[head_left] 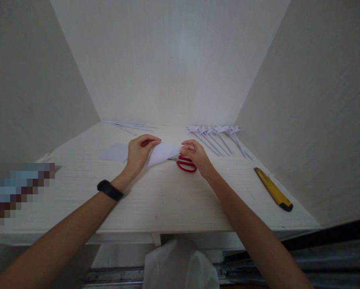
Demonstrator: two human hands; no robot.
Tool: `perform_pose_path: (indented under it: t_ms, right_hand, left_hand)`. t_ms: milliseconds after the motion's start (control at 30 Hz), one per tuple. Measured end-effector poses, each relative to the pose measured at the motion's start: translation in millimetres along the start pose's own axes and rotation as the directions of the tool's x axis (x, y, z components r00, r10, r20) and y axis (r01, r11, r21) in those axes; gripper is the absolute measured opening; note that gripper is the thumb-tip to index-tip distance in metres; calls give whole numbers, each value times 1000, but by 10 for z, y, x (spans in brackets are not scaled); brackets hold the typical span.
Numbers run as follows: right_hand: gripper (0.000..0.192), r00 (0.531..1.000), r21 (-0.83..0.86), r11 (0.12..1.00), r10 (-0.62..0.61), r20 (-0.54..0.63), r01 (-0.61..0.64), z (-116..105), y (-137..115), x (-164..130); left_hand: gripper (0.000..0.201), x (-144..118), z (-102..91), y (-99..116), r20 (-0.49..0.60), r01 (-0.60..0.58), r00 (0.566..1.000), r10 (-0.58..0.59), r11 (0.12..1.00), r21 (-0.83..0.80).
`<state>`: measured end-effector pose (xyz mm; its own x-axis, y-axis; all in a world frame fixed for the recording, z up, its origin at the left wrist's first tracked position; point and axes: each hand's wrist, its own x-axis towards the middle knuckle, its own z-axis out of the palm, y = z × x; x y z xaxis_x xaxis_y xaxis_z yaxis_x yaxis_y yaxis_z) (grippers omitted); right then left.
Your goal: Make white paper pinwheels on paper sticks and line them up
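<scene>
Red scissors [186,164] half hidden beneath hands-held white paper [162,153]

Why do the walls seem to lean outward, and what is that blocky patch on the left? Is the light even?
Head view: the wide lens bends and splays the walls; the blocky patch is pixelated on purpose; light is soft and dim, brightest on the back wall, with only faint shadows under the left hand, right hand and white paper; edges look slightly soft.
</scene>
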<state>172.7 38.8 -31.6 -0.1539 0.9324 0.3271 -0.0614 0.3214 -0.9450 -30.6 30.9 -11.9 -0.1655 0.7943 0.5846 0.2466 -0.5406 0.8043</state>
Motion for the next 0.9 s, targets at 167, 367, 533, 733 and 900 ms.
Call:
perform_pose_path:
  t_ms: [167,367,533,733,900]
  right_hand:
    - [20,1000,-51,998,21,20,-20,2,-36,-16]
    - [21,999,-8,999,43,-12,-43,15,-85,-47]
    - [29,990,47,990,135,27,-136,58,-91,-80]
    - [29,987,48,986,159,22,-160,83,-128,-92]
    - [29,995,148,985,99,-30,-94,76,-153,-93]
  left_hand:
    - [4,0,8,17,16,-6,1000,6,1000,-24]
    - [4,-6,17,56,13,-4,1000,4,999,-32]
    - [4,-35,34,95,53,16,999,-13,998,-54]
    - [14,-28,18,129,80,63,996,-51,986,-152]
    - [23,21,-15,37,138,300,954,-267,860,-412]
